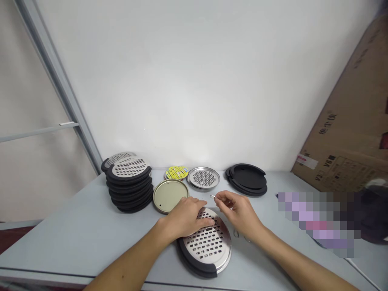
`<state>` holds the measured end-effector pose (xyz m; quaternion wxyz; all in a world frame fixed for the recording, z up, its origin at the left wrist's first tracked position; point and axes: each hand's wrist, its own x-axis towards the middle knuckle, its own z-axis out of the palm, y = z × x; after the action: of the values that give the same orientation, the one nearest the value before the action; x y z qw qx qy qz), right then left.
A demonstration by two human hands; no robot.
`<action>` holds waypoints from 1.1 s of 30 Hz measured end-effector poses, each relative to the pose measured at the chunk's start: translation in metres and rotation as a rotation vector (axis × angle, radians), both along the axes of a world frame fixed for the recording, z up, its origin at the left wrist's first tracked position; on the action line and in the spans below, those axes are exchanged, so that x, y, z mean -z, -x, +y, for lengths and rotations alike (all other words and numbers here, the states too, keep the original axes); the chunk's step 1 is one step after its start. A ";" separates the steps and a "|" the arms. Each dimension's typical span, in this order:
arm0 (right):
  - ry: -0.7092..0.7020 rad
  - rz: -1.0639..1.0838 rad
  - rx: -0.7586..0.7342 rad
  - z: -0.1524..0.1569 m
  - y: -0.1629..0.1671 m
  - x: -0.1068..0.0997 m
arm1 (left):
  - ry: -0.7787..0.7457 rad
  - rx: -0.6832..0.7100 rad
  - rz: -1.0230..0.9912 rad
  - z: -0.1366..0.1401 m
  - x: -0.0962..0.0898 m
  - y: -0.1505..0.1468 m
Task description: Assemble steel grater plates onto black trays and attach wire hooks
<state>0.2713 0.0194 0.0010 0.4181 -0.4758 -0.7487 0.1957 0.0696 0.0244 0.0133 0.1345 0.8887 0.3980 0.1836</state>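
Observation:
A round metal grater plate [212, 242] with rows of slots lies flat near the table's front, a black rim piece around its left and front edge. My left hand [186, 218] holds its far left part, thumb on the slotted face and fingers at the far edge. Just right of that, my right hand [235, 206] pinches a small thin metal wire piece [213, 197] between thumb and forefinger, slightly above the plate's far edge. Small wire loops [236, 233] lie on the table beneath the right hand, partly covered by it.
At left stands a tall stack of black-rimmed grater plates [130, 190]. A beige round lid [169, 194], a yellow disc [176, 172], a metal grater disc [203, 178] and black rim pieces [247, 180] sit behind. A cardboard box [342, 133] leans at right near a blurred purple item [315, 224].

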 end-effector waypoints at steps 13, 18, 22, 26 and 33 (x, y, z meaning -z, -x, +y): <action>0.106 -0.079 0.012 0.007 -0.004 0.012 | 0.104 -0.034 -0.150 0.004 0.005 0.002; 0.215 0.057 -0.006 0.008 0.003 0.019 | 0.114 -0.028 -0.204 0.003 0.003 -0.001; 0.223 0.111 0.032 0.008 0.011 0.023 | 0.073 -0.016 -0.239 0.002 -0.001 -0.003; 0.187 0.158 0.113 0.009 0.017 0.026 | 0.037 -0.016 -0.255 0.000 -0.004 -0.004; 0.138 0.262 0.088 0.006 0.022 0.025 | 0.183 -0.104 -0.489 0.000 -0.011 -0.006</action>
<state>0.2494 0.0249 -0.0244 0.4868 -0.5060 -0.6508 0.2887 0.0752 0.0246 0.0244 0.2970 0.7804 0.4135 0.3629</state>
